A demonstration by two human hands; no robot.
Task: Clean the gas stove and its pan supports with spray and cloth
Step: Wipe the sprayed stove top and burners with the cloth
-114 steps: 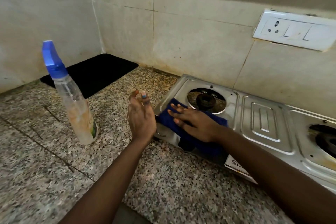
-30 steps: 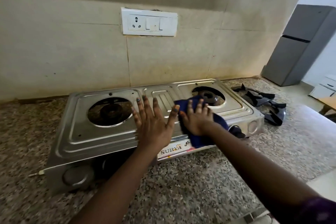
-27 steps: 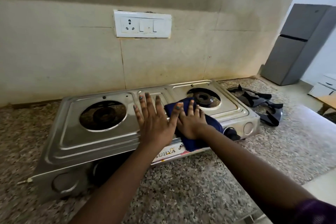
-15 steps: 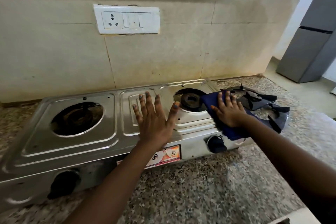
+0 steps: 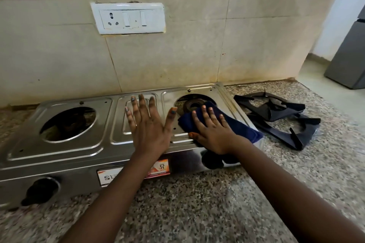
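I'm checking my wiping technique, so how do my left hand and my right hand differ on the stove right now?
The left hand lies flat with fingers spread on the bare metal of the stove, between the burner openings; the right hand presses a blue cloth by the right burner opening. The left hand touches steel directly, the right hand only cloth. Both have straight fingers, palms down.

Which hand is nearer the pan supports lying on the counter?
Right. The right hand presses the cloth near the stove's right end, beside the pan supports; the left hand rests mid-stove.
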